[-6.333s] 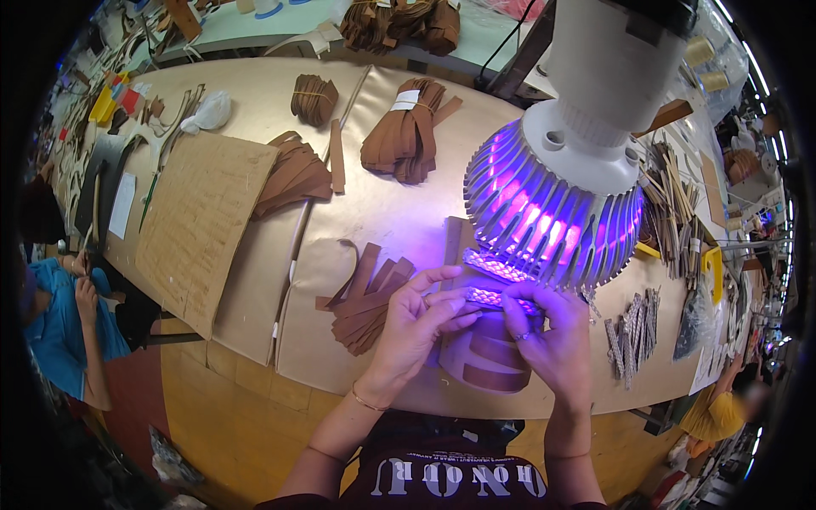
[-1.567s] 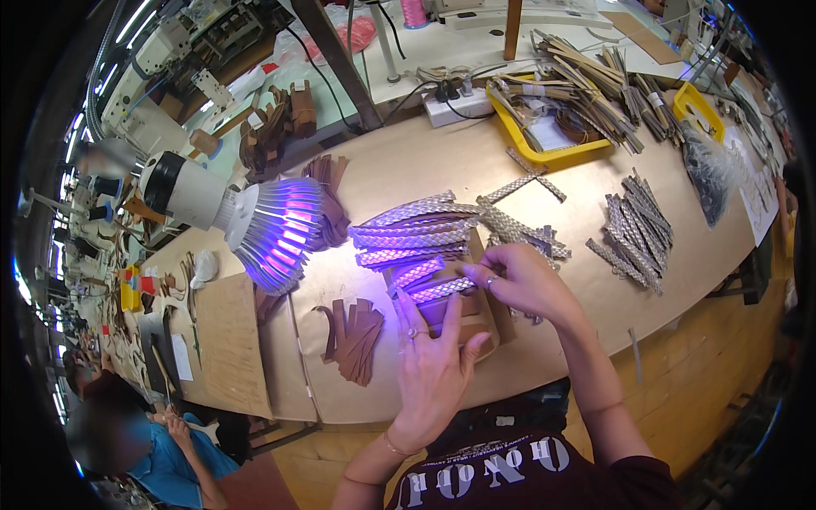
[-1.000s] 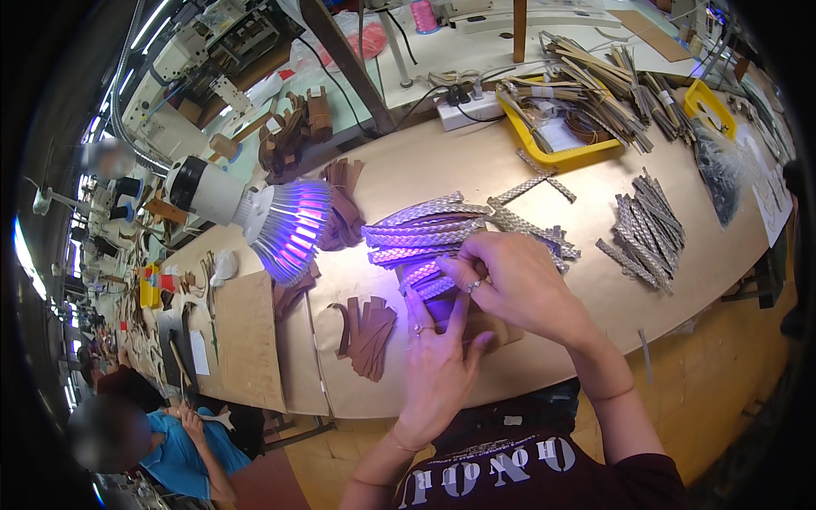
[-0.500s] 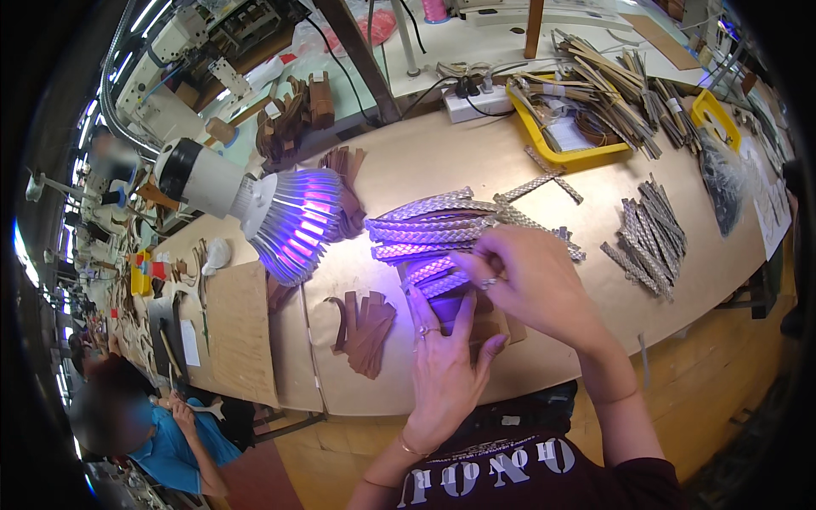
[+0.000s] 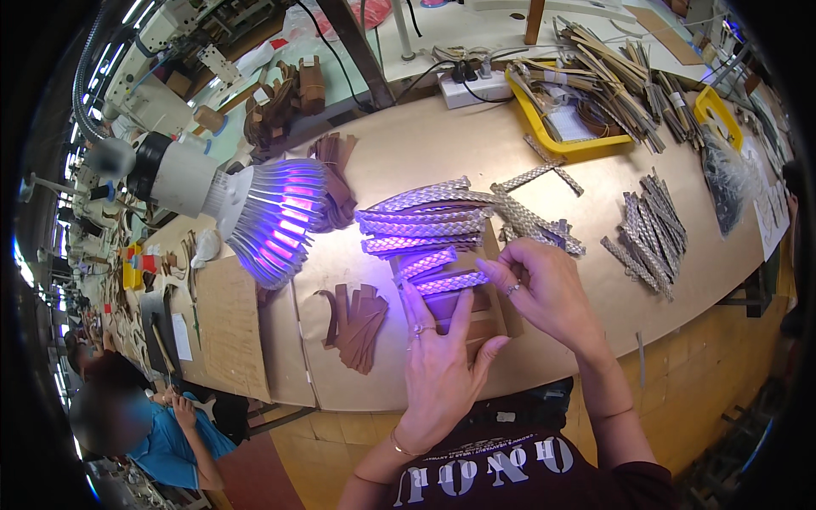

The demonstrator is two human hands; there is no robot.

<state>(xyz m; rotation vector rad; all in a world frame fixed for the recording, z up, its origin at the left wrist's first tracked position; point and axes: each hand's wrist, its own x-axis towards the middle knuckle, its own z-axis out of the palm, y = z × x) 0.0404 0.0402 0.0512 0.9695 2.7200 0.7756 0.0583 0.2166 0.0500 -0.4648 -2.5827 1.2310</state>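
The braided strip (image 5: pixel 457 281) at the centre lies slantwise across a block with brown strips (image 5: pixel 484 330) on it, near the front edge of the tabletop and lit violet. At its right end, the right hand (image 5: pixel 548 293) has its thumb and curled fingers closed in what looks like a pinch on the tip, while the left hand (image 5: pixel 440 370) is spread, gripping nothing, two fingertips resting at the strip's lower edge. The step in hand appears to be placing and lining up this strip on the brown surface; the next move seems to call for steady pressure from the left fingers while the right hand guides the end straight without twisting the braid. Just beyond lies a shorter-looking braided piece (image 5: pixel 427 263), then a stack of braided strips (image 5: pixel 425 223), side by side. The ribbed lamp (image 5: pixel 272 225) hangs to the left, above a loose fan of brown pieces (image 5: pixel 361 327). Farther right, a pile of braided lengths (image 5: pixel 650 234) rests on the tabletop (image 5: pixel 408 153), and a yellow tray (image 5: pixel 595 151) of thin strips stands toward the back.
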